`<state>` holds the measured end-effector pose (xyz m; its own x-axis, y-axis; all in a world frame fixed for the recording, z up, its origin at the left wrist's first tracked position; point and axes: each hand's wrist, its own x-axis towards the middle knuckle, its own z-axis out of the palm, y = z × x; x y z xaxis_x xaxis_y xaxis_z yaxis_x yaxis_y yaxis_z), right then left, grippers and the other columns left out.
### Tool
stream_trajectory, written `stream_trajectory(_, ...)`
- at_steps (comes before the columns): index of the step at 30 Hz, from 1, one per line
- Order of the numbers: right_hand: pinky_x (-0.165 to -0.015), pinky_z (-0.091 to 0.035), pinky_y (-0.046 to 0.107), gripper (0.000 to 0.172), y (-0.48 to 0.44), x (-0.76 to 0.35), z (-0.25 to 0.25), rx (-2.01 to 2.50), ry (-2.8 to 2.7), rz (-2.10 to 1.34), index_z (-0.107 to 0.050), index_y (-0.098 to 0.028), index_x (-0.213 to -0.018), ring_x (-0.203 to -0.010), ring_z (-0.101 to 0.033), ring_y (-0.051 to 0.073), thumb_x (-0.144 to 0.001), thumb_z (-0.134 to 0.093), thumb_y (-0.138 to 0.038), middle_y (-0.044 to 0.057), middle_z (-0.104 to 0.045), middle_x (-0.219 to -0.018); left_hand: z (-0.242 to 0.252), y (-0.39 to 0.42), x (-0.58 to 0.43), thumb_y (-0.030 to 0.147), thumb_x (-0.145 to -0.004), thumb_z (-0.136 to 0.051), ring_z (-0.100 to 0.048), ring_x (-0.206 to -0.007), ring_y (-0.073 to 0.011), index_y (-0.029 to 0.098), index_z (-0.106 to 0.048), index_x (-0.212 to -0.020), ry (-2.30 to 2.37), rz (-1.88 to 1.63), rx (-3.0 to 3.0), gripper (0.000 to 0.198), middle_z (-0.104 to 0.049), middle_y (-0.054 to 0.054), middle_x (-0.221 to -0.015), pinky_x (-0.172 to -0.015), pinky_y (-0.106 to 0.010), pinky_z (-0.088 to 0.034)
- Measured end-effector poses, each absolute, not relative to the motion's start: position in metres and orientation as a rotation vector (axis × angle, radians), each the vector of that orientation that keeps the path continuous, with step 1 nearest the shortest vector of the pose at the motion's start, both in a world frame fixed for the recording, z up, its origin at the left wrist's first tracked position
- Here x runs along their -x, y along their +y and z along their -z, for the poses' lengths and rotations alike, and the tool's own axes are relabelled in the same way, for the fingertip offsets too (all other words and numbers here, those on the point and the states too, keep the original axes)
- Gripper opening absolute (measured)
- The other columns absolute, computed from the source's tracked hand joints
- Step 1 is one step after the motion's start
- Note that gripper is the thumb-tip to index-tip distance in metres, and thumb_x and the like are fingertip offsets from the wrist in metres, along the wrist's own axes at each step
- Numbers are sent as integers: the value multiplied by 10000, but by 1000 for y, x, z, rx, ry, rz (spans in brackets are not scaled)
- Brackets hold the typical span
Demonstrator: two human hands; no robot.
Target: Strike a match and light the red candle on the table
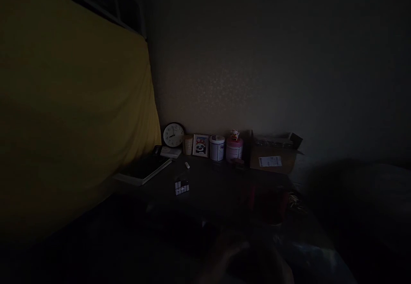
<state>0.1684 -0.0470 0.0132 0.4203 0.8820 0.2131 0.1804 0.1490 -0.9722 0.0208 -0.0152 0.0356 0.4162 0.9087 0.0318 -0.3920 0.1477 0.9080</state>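
Very dim light hides most detail near the bottom edge. My left hand [226, 252] is a faint shape over the near part of the table, its fingers lost in the dark. To its right is my right hand [272, 258], dimmer still; whether either one holds anything does not show. Beyond the hands lies a dark object with reddish sides [284, 207], too dark to name. Beside it is a heap of small pale sticks [296, 201]. Farther left on the table [212, 185] sits a small block with a grid of whitish squares [182, 188].
Along the wall stand a round clock [174, 135], a ribbed cup [188, 145], a framed panda picture [201, 146], a white tin [217, 148], a pink-topped tin [234, 150] and an open cardboard box [272, 159]. A small white cylinder [187, 165] lies nearby. A yellow cloth [77, 104] hangs left.
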Motion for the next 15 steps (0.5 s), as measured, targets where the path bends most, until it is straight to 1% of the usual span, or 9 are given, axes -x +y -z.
stream_trajectory(5, -456, -509, 262, 297, -46, -172, -15, 1343, -1063, -671, -694, -318, -725, -578, -674, 239, -769, -488, -527, 51, -696, -643, -22, -11, -22, 350, -706, -698, -573, -1084, -282, 205, -684, -992, 643, -1046, -1036, 321, -670, -84, -1109, -979, -430, -394)
stream_trajectory(9, -515, -527, 259, 324, -50, -175, -15, 1338, -1086, -669, -696, -271, -748, -639, -679, 244, -713, -546, -557, 69, -713, -702, -11, -5, -26, 310, -717, -693, -583, -1063, -291, 188, -680, -993, 629, -1068, -1033, 302, -674, -95, -1085, -953, -437, -416)
stream_trajectory(12, -576, -544, 260, 382, -53, -178, -19, 1382, -1107, -786, -681, -248, -798, -707, -685, 243, -704, -537, -590, 69, -724, -768, -12, -4, -28, 305, -712, -697, -585, -1057, -298, 171, -687, -967, 639, -1062, -1043, 287, -673, -102, -1083, -943, -436, -420)
stream_trajectory(15, -575, -544, 245, 390, -54, -180, -21, 1445, -1089, -872, -663, -233, -788, -714, -687, 235, -690, -553, -594, 61, -727, -770, -15, -4, -28, 292, -726, -684, -593, -1041, -298, 158, -686, -966, 630, -1066, -1078, 274, -680, -105, -1065, -938, -436, -415)
